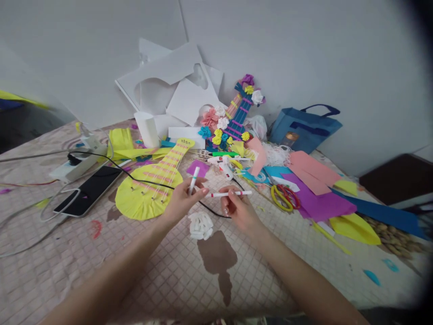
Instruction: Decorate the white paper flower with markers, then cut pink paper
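My left hand [184,198] is closed round a small white pen cap [193,179], held upright. My right hand [237,208] pinches a white marker pen [230,194] that lies level and points left toward the cap, a short gap between them. Both hands hover over a patterned cloth [142,271]. Just below them lies a white paper flower [200,225]. A yellow paper guitar [155,183] with a black cable across it lies to the left of my left hand.
A phone [89,189] and power strip [76,164] lie at left. A white glue gun [223,164], a colourful flower-decked guitar [237,115], white card offcuts [176,85], a blue bag [302,126], scissors [286,197] and coloured paper sheets [318,198] crowd the back and right.
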The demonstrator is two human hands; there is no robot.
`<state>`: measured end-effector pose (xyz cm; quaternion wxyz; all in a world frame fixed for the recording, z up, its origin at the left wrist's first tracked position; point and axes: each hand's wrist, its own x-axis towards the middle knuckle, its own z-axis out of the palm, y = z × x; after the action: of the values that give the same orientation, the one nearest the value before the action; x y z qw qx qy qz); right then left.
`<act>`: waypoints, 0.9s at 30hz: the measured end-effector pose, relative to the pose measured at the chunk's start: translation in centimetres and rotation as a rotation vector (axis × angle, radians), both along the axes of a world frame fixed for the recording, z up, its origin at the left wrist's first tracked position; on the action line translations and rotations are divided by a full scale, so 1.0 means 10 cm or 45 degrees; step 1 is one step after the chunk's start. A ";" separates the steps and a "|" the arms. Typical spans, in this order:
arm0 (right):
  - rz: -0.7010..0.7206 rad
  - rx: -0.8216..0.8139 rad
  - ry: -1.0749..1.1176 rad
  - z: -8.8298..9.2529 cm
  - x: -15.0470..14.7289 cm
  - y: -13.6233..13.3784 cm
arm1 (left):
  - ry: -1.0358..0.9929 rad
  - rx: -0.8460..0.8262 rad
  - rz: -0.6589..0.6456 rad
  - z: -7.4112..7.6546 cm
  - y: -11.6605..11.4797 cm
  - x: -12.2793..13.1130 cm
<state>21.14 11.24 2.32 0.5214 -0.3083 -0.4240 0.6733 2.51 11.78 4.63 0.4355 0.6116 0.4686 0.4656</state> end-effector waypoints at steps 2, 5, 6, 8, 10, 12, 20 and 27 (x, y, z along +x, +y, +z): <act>-0.032 -0.009 0.022 0.00 0.00 0.00 | 0.210 0.229 0.056 0.00 -0.01 0.00; -0.003 -0.019 0.013 -0.02 -0.02 -0.02 | 0.582 0.563 -0.037 -0.03 -0.05 0.01; -0.003 -0.023 0.000 -0.03 -0.02 -0.03 | 0.688 0.635 -0.076 -0.05 -0.07 0.02; -0.051 -0.029 -0.023 -0.04 -0.03 -0.05 | 0.863 0.694 -0.146 -0.07 -0.08 0.03; -0.138 -0.030 -0.029 -0.03 -0.04 -0.06 | 0.997 0.682 -0.187 -0.07 -0.09 0.04; -0.201 -0.033 -0.018 -0.02 -0.05 -0.07 | 1.082 0.635 -0.200 -0.05 -0.08 0.05; -0.302 -0.030 0.038 0.05 -0.14 -0.11 | 0.730 0.144 -0.436 0.07 -0.09 0.06; -0.667 0.069 0.118 0.19 0.21 0.15 | 0.442 -0.065 -0.269 0.11 -0.03 -0.05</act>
<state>23.29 12.72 4.22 0.7049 -0.3624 -0.3231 0.5171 1.97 11.51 5.76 0.4098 0.7172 0.4815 0.2928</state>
